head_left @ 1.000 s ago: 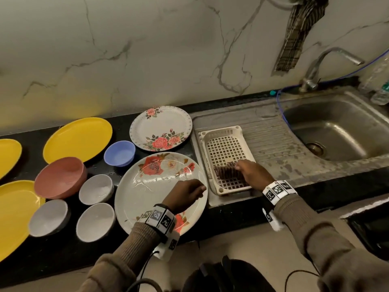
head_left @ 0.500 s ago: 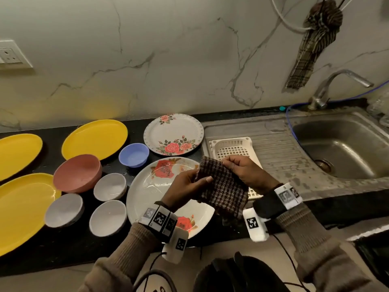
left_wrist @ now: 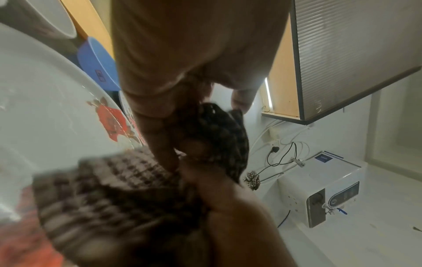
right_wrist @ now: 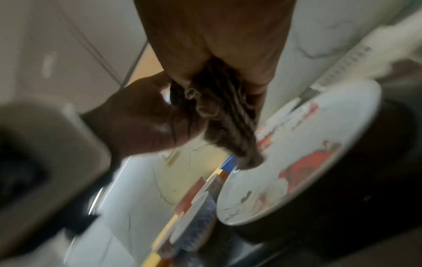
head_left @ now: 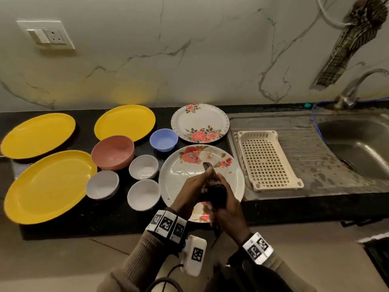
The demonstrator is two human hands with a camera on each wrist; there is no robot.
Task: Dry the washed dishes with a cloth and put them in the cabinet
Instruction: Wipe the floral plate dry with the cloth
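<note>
Gripping a dark checked cloth [head_left: 213, 191] between them, both hands hovered just above the large rose-printed plate [head_left: 185, 175], the landmark at the near edge of the black counter [head_left: 126, 224]. The left hand [head_left: 190, 191] had its fingers curled round one side of the bunched cloth, and the right hand [head_left: 228, 213] was closed on the other side, a tip of fabric poking up past the knuckles. In the left wrist view the cloth [left_wrist: 128, 184] spread blurred below the fingers [left_wrist: 160, 142], with the plate [left_wrist: 45, 101] beside it; in the right wrist view it hung twisted like a rope [right_wrist: 228, 115] over the plate [right_wrist: 308, 159]. Right of the plate sat a cream slotted tray [head_left: 267, 159] on the steel drainboard [head_left: 311, 152], touching nothing else. Beyond the plate lay a smaller floral plate [head_left: 200, 123] and a blue bowl [head_left: 163, 140]. Left of the plate stood three white bowls [head_left: 143, 167], a pink bowl [head_left: 113, 152] and three yellow plates [head_left: 48, 186]. Every dish sat out on the counter. A second checked cloth [head_left: 347, 41] hung on the wall well right of the plate.
</note>
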